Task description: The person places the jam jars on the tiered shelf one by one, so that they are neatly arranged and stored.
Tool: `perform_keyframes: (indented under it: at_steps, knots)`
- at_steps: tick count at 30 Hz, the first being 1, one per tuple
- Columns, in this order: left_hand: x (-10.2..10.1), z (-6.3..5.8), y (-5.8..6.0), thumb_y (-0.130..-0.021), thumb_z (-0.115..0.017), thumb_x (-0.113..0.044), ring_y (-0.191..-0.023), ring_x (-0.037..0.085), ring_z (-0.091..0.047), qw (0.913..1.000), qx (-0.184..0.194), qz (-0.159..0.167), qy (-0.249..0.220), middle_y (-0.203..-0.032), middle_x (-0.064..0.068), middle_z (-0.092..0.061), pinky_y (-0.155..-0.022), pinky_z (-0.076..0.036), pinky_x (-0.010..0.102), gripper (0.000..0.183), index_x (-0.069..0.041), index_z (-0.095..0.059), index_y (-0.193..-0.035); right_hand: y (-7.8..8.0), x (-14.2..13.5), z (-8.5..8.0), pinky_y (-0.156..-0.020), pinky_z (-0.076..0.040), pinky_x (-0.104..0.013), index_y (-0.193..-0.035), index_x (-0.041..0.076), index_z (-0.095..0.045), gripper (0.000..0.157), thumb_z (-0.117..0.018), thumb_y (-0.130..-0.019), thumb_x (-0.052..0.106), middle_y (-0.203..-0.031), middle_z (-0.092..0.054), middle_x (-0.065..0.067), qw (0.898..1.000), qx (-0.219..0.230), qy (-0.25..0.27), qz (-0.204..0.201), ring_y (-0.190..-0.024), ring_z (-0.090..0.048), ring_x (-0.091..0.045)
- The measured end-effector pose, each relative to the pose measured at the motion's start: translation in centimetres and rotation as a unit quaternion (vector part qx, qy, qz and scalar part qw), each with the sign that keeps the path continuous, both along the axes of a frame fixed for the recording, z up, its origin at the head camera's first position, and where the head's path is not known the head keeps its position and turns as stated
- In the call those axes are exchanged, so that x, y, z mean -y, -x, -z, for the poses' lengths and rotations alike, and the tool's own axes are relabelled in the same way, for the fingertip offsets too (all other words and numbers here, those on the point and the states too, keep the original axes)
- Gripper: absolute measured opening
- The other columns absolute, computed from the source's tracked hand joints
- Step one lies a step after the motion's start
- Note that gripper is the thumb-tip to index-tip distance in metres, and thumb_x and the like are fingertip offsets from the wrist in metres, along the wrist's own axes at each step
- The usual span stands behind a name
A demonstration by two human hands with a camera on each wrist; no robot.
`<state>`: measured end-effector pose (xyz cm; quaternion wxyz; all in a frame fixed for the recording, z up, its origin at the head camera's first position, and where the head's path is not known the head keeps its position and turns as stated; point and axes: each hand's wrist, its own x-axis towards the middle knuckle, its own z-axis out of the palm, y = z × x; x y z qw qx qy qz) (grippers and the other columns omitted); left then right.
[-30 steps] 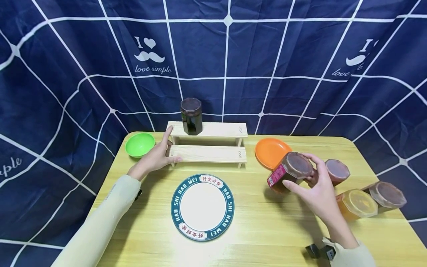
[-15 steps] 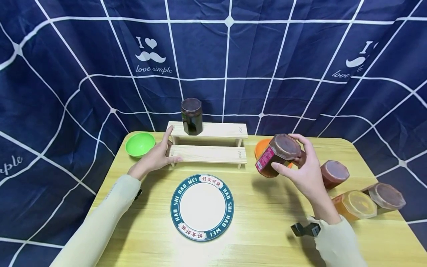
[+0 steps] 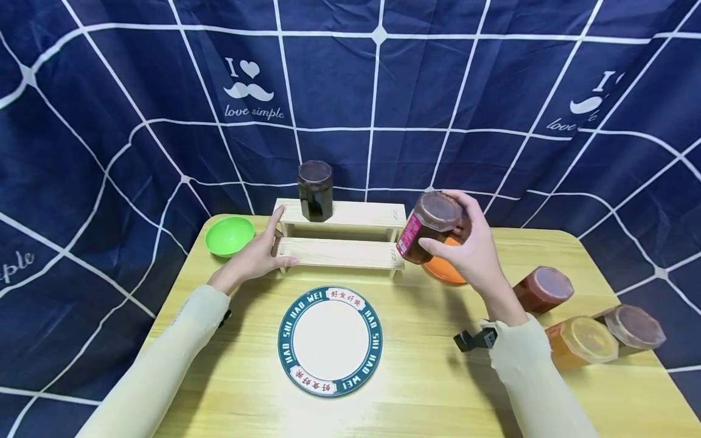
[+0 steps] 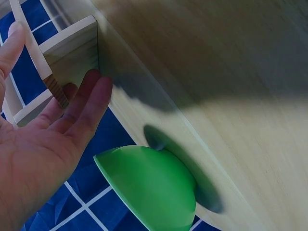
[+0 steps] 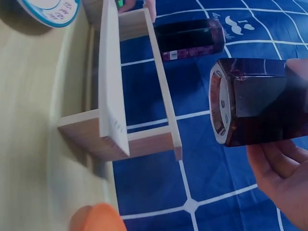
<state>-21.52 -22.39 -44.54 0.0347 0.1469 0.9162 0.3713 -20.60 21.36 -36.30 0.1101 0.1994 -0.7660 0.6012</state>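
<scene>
My right hand (image 3: 465, 240) grips a dark jar (image 3: 432, 219) with a pink label, fingers and thumb around its sides. It is raised and tilted near the right end of the two-tier wooden rack (image 3: 339, 250); its base faces the right wrist view. My left hand (image 3: 254, 258) holds the rack's left end, one finger up at the upper shelf and the thumb over the lower shelf's front. In the left wrist view, other fingers (image 4: 91, 103) reach along the rack's end panel. Another dark jar (image 3: 316, 198) stands upright on the upper shelf, left of its middle.
A green bowl (image 3: 230, 236) sits left of the rack. An orange plate (image 3: 446, 271) lies partly behind the held jar. A white plate with a teal rim (image 3: 287, 340) is in front. At right stand a reddish jar (image 3: 542, 290), a yellow jar (image 3: 583, 342) and a dark jar (image 3: 632, 327).
My right hand has carried the jar up and leftward from beside the reddish jar, past the orange plate to the rack's right end. My left hand has stayed on the rack.
</scene>
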Motion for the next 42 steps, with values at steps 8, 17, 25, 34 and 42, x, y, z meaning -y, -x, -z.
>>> perform_keyframes:
  at_steps: [8,17,25,34,42]
  knots:
    - [0.2,0.2,0.1,-0.092,-0.093,-0.026,-0.112,0.043,-0.065,1.0,-0.008,0.001,-0.001,-0.128,0.03,-0.065,-0.101,-0.048,0.059,0.125,-0.011,0.0,-0.174,2.7,1.8,-0.2,-0.101,-0.052,-0.026,-0.16,0.017,-0.049,0.088,-0.088,-0.085,-0.007,-0.142,-0.06,-0.01,0.997,0.026,-0.009,-0.066,-0.118,-0.066,-0.024]
    - [0.1,0.4,0.3,-0.092,-0.093,-0.032,-0.11,0.043,-0.065,0.9999,-0.012,0.002,-0.011,-0.127,0.03,-0.065,-0.099,-0.048,0.059,0.125,-0.013,0.0,-0.174,6.9,4.1,0.1,-0.093,-0.057,-0.029,-0.16,0.018,-0.049,0.089,-0.088,-0.084,-0.009,-0.14,-0.064,-0.015,0.993,0.045,0.014,-0.109,-0.113,-0.07,-0.024]
    - [1.1,2.4,1.3,-0.09,-0.092,-0.046,-0.102,0.039,-0.066,0.9993,-0.035,0.007,-0.003,-0.123,0.026,-0.066,-0.09,-0.051,0.055,0.129,-0.019,0.001,-0.175,9.5,5.5,0.4,-0.095,-0.057,-0.034,-0.161,0.019,-0.047,0.089,-0.089,-0.086,-0.005,-0.139,-0.066,-0.016,0.985,0.061,0.004,-0.162,-0.116,-0.069,-0.03]
    - [0.4,0.7,0.4,-0.092,-0.092,-0.03,-0.101,0.039,-0.066,0.9995,-0.027,0.016,-0.003,-0.121,0.028,-0.067,-0.091,-0.051,0.054,0.124,-0.008,-0.001,-0.174,11.5,6.6,1.6,-0.099,-0.056,-0.036,-0.165,0.017,-0.044,0.092,-0.087,-0.088,-0.006,-0.143,-0.065,-0.016,0.984,0.073,0.025,-0.159,-0.122,-0.069,-0.03]
    - [2.5,5.8,3.3,-0.082,-0.089,-0.066,-0.095,0.027,-0.066,0.9991,-0.038,0.014,-0.009,-0.117,0.012,-0.069,-0.085,-0.052,0.05,0.137,-0.031,0.004,-0.176,12.6,7.3,2.1,-0.097,-0.055,-0.035,-0.166,0.019,-0.045,0.094,-0.086,-0.087,-0.009,-0.143,-0.065,-0.017,0.981,0.085,0.04,-0.17,-0.12,-0.068,-0.029]
